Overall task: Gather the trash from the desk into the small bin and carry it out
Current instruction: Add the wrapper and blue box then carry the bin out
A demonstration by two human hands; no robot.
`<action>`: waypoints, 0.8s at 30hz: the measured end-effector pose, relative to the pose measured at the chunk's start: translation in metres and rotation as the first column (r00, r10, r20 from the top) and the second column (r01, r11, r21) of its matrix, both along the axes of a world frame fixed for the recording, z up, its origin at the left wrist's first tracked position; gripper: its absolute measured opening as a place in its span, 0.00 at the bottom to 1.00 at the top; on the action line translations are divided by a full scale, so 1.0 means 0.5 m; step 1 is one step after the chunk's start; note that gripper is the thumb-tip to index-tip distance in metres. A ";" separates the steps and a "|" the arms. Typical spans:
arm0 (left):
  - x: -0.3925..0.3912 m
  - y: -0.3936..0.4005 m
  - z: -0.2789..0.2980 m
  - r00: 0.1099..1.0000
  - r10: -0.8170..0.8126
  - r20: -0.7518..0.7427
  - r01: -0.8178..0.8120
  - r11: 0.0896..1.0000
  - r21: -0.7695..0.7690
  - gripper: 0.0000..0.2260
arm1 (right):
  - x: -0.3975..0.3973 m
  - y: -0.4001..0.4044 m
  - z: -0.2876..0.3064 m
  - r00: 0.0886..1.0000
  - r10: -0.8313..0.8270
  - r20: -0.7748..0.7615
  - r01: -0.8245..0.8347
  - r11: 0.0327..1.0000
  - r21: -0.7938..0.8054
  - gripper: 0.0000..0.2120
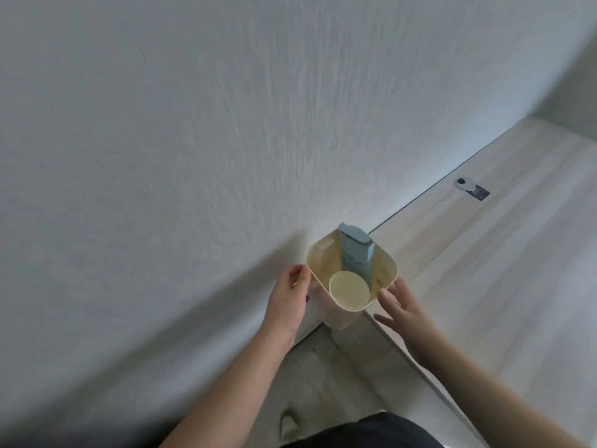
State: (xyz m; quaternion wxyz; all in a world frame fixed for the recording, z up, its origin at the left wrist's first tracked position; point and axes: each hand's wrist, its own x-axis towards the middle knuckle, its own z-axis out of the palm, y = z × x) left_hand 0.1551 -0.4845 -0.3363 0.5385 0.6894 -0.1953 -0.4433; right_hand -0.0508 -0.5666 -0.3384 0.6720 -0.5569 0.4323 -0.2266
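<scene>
The small cream bin (319,253) stands upright against the white wall, at the left end of the desk. Inside it a blue-grey carton (353,253) leans against the far side. A round cream paper cup (349,287) sits at the near side. My left hand (290,297) is pressed on the bin's left side, thumb at the rim and fingers curled round the wall. My right hand (399,307) is at the bin's right rim with fingers spread, one fingertip touching the edge. Whether the bin's base rests on the floor I cannot tell.
The light wood desk (484,286) runs to the right, with a small grey device (472,189) lying near its back edge. The textured white wall (193,156) fills the left. Pale floor (323,376) and my slippered foot (289,425) show below.
</scene>
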 end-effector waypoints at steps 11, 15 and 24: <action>-0.068 -0.162 -0.050 0.928 -0.361 -0.091 0.371 0.919 0.137 0.24 | -0.097 -0.057 -0.019 0.957 -0.284 -0.058 0.286 0.958 0.034 0.22; -0.093 -0.227 -0.061 0.893 -0.385 -0.232 0.420 0.899 0.123 0.24 | -0.126 -0.114 -0.043 0.956 -0.290 -0.049 0.293 0.954 0.062 0.25; -0.121 -0.337 -0.080 0.887 -0.251 -0.388 0.312 0.944 0.104 0.23 | -0.140 -0.266 -0.102 0.965 -0.261 0.038 0.249 0.948 0.197 0.30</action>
